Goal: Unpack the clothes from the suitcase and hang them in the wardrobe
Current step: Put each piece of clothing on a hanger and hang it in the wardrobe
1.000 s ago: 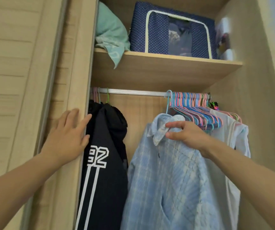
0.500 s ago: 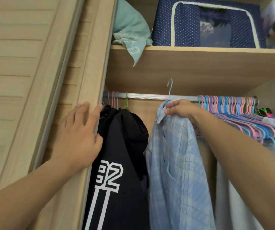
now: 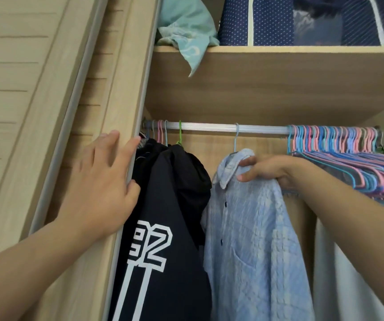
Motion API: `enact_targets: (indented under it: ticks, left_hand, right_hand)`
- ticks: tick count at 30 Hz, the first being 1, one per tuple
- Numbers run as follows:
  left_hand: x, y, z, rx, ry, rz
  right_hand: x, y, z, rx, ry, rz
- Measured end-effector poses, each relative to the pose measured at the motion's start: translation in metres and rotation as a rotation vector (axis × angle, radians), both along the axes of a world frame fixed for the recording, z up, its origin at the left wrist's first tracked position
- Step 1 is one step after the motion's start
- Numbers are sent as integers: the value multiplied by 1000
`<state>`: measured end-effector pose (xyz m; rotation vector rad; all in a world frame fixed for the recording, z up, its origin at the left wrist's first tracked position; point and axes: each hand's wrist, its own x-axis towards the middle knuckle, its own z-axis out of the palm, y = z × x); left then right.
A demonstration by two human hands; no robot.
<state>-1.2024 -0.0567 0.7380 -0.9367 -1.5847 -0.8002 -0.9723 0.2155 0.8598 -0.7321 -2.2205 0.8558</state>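
Hanging a shirt in the wardrobe. The right hand [image 3: 264, 171] grips the light blue shirt [image 3: 251, 239] at its collar and shoulder, fingers curled over the cloth, thumb pressed beneath. The shirt's pale blue hanger [image 3: 236, 141] has its hook over the rail [image 3: 221, 130], so the weight appears to rest on the rail and the hand seems merely to steady or square the garment. The left hand [image 3: 104, 186] lies flat and spread against the edge of the wardrobe's left side panel [image 3: 126, 93], holding nothing; this looks like a brace for the reach, or a way of keeping the sliding door [image 3: 19, 93] back. A black jacket [image 3: 163, 228] with white lettering hangs at the left end of the rail, just beside the shirt. A dense bunch of empty pink and blue hangers [image 3: 339, 149] is crowded at the right end, leaving the middle free. Above, the shelf [image 3: 279, 72] carries a teal cloth [image 3: 186, 28] and a navy dotted storage bag [image 3: 255, 19]. The suitcase is out of sight.
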Motion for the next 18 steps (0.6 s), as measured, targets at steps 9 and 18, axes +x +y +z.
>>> enact_targets:
  ticks: [9, 18]
  left_hand:
    - [-2, 2, -1, 15, 25, -8]
    - [-4, -1, 0, 18, 27, -35]
  right_hand:
    - [-67, -61, -9, -10, 135, 77]
    - [-155, -113, -7, 45, 139, 181]
